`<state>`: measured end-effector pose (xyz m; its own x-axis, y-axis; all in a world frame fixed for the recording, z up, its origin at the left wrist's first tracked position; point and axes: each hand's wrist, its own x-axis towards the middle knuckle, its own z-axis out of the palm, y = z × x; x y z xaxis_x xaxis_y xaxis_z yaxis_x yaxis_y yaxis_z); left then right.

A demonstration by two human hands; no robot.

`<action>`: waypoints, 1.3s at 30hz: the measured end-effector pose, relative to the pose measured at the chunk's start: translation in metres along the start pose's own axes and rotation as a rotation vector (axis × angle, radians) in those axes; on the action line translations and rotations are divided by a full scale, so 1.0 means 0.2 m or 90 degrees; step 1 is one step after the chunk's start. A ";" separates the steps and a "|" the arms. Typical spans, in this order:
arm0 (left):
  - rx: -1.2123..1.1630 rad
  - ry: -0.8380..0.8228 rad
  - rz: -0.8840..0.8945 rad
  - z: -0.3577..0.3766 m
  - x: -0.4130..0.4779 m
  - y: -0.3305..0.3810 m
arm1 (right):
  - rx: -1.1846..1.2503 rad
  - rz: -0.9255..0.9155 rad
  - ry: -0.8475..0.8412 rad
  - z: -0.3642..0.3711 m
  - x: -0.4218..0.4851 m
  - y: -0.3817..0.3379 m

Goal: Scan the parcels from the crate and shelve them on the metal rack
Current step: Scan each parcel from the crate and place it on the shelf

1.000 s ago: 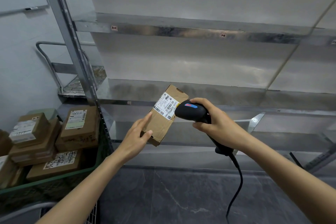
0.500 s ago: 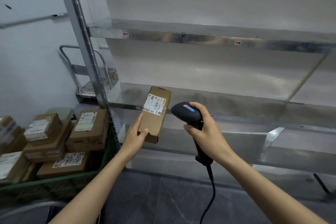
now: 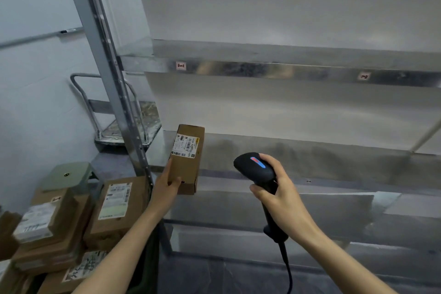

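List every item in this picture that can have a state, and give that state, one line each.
cardboard parcel: held upright in front of the metal rack, label facing the camera, not yet shelved
left hand: grips the parcel's lower end
barcode scanner: indicator light lit
right hand: grips the scanner's handle
stacked parcels: sealed, labels up
green stool: standing upright

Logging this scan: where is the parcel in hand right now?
Head view, left of centre: the left hand grips the parcel by the left end of the rack shelf, near the post, with the scanner in the right hand to its right.
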<state>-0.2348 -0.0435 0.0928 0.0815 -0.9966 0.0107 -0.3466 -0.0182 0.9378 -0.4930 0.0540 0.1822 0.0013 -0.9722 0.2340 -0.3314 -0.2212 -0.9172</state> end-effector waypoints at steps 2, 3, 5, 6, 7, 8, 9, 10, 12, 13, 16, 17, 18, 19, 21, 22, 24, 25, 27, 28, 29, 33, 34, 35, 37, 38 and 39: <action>-0.001 0.003 -0.002 -0.05 0.13 -0.03 | -0.002 0.010 0.009 0.06 0.08 0.01; -0.002 0.002 -0.007 -0.07 0.20 -0.05 | -0.002 0.015 0.014 0.08 0.12 0.01; 0.005 -0.002 -0.025 -0.11 0.33 -0.11 | -0.003 0.029 0.024 0.14 0.18 0.02; 0.008 -0.006 -0.037 -0.13 0.39 -0.14 | -0.004 0.035 0.028 0.16 0.20 0.03; 0.010 -0.011 -0.047 -0.14 0.45 -0.16 | -0.006 0.040 0.031 0.18 0.23 0.04; 0.013 -0.016 -0.055 -0.15 0.50 -0.19 | -0.008 0.045 0.035 0.20 0.25 0.05; 0.019 -0.018 -0.062 -0.16 0.55 -0.22 | -0.009 0.049 0.039 0.22 0.27 0.06; 0.029 -0.019 -0.070 -0.16 0.60 -0.25 | -0.010 0.053 0.043 0.24 0.30 0.07; 0.032 -0.024 -0.091 -0.16 0.67 -0.28 | -0.016 0.064 0.047 0.26 0.34 0.09; 0.023 -0.029 -0.099 -0.16 0.70 -0.30 | -0.021 0.069 0.048 0.27 0.35 0.10; 0.030 -0.038 -0.121 -0.15 0.78 -0.36 | -0.029 0.075 0.052 0.28 0.39 0.13; 0.037 -0.041 -0.131 -0.14 0.80 -0.37 | -0.029 0.079 0.052 0.29 0.40 0.14; 0.040 -0.043 -0.141 -0.14 0.81 -0.38 | -0.029 0.082 0.053 0.29 0.41 0.15; 0.042 -0.044 -0.146 -0.13 0.83 -0.39 | -0.030 0.084 0.054 0.30 0.41 0.16; 0.050 -0.047 -0.152 -0.13 0.86 -0.41 | -0.035 0.091 0.054 0.31 0.42 0.17; 0.055 -0.048 -0.157 -0.13 0.88 -0.42 | -0.037 0.096 0.052 0.31 0.43 0.18; 0.068 -0.055 -0.168 -0.13 0.90 -0.43 | -0.035 0.103 0.051 0.32 0.44 0.18; 0.075 -0.059 -0.169 -0.13 0.92 -0.44 | -0.033 0.106 0.050 0.33 0.44 0.19; 0.090 -0.065 -0.169 -0.13 0.95 -0.45 | -0.032 0.110 0.049 0.33 0.45 0.19; 0.101 -0.067 -0.168 -0.13 0.97 -0.45 | -0.030 0.112 0.049 0.34 0.46 0.19; 0.113 -0.068 -0.167 -0.13 0.98 -0.45 | -0.027 0.115 0.049 0.34 0.46 0.19; 0.168 -0.081 -0.167 -0.12 1.01 -0.47 | -0.019 0.123 0.049 0.36 0.47 0.19; 0.201 -0.079 -0.174 -0.12 1.02 -0.47 | -0.017 0.124 0.049 0.36 0.47 0.19; 0.249 -0.074 -0.183 -0.12 1.02 -0.47 | -0.018 0.125 0.049 0.36 0.48 0.19; 0.321 -0.061 -0.197 -0.13 1.04 -0.47 | -0.022 0.126 0.047 0.37 0.48 0.19; 0.330 -0.057 -0.201 -0.12 1.04 -0.47 | -0.022 0.128 0.047 0.37 0.48 0.19; 0.330 -0.050 -0.196 -0.12 1.04 -0.47 | -0.023 0.129 0.048 0.37 0.48 0.20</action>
<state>-0.1624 -0.2474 0.0149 0.1874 -0.9419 -0.2788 -0.7298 -0.3235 0.6023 -0.4356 -0.0535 0.1442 -0.1384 -0.9878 0.0709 -0.3507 -0.0180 -0.9363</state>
